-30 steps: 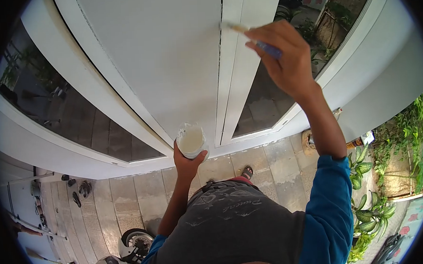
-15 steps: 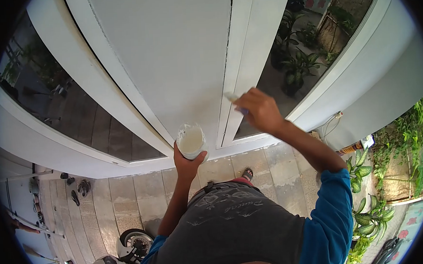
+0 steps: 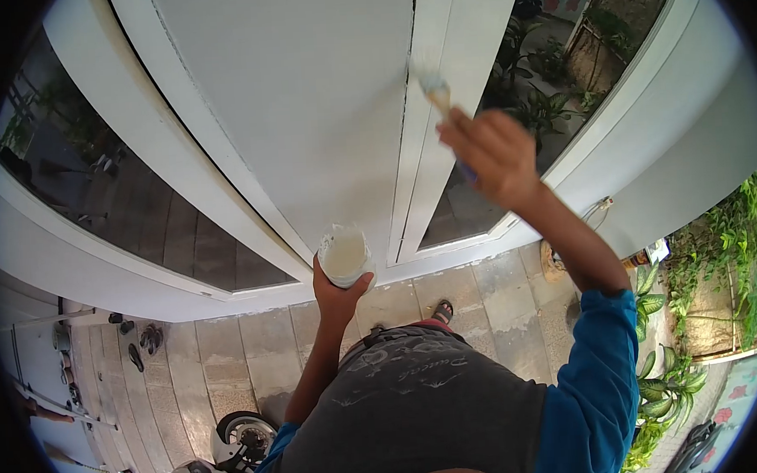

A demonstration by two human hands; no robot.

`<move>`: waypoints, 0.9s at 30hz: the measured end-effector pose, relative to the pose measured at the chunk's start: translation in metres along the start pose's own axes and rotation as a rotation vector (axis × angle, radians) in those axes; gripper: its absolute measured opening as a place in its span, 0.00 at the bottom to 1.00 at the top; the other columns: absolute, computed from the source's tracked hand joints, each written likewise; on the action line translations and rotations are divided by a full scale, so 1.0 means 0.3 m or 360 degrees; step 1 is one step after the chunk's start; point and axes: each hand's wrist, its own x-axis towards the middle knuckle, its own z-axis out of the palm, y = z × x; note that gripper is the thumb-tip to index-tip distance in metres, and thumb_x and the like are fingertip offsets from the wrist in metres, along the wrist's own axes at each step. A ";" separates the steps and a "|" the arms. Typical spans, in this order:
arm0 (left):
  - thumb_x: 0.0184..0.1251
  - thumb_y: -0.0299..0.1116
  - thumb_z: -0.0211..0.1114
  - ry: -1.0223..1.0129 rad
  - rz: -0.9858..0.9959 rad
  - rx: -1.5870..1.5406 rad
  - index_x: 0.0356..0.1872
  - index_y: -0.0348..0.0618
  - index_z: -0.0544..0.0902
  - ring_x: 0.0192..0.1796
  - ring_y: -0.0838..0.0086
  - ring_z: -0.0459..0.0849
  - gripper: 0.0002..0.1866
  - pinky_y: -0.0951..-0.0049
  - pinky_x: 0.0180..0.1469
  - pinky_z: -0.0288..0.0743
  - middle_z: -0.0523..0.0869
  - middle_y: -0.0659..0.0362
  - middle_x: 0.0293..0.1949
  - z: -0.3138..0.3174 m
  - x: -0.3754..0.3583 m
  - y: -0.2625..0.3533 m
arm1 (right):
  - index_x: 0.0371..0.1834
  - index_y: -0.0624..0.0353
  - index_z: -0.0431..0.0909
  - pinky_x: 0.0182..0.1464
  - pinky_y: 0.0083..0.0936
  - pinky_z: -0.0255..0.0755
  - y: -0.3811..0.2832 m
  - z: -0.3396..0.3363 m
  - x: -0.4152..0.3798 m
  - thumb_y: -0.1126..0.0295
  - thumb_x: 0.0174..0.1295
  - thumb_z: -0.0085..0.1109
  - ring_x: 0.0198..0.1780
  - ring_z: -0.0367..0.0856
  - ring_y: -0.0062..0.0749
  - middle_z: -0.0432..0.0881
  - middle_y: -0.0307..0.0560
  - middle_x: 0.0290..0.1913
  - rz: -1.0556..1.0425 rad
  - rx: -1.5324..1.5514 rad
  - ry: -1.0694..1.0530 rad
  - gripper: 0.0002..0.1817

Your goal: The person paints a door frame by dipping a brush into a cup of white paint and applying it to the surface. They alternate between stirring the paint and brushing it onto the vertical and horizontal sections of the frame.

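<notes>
My left hand (image 3: 337,292) is wrapped round a tub of white paint (image 3: 345,252), its open top facing up and its rim smeared with paint. Out to the right and higher, my right hand (image 3: 496,155) grips a paintbrush (image 3: 438,93) by the handle. The bristles point up and left, right at the white door frame (image 3: 436,28), beside the dark gap that edges the pale door panel (image 3: 294,95). Bristles and fingers are slightly blurred by motion.
Glass panes (image 3: 550,82) flank the door on both sides. Underfoot runs a tiled floor (image 3: 230,347). Sandals (image 3: 150,337) lie at the left, with a motorcycle (image 3: 244,440) behind me. Potted plants (image 3: 657,397) and a cable (image 3: 602,214) are on the right.
My right hand has moved up and slightly right with the paintbrush, the bristles now higher along the frame. My left hand and the paint tub stay almost in place.
</notes>
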 end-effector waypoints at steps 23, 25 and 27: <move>0.47 0.29 0.85 0.0002 -0.0003 -0.0048 0.67 0.38 0.71 0.58 0.67 0.84 0.43 0.64 0.61 0.78 0.83 0.54 0.56 0.001 0.015 -0.030 | 0.46 0.60 0.88 0.30 0.27 0.75 -0.012 0.001 -0.056 0.75 0.50 0.73 0.33 0.80 0.31 0.87 0.48 0.47 0.0003 0.0050 -0.0094 0.17; 0.47 0.29 0.85 0.0012 0.0015 -0.0060 0.67 0.38 0.71 0.58 0.67 0.84 0.43 0.64 0.61 0.78 0.83 0.54 0.56 0.004 0.027 -0.025 | 0.42 0.58 0.87 0.35 0.29 0.77 -0.137 0.032 -0.169 0.76 0.48 0.71 0.36 0.81 0.31 0.85 0.43 0.44 0.0112 0.0192 -0.0400 0.15; 0.47 0.29 0.85 -0.0033 -0.0013 0.0005 0.67 0.38 0.71 0.58 0.67 0.84 0.43 0.65 0.61 0.78 0.84 0.54 0.56 -0.004 0.020 -0.017 | 0.42 0.56 0.86 0.38 0.32 0.78 -0.192 0.072 -0.238 0.77 0.51 0.73 0.37 0.81 0.35 0.84 0.39 0.38 0.0448 0.0588 -0.0621 0.13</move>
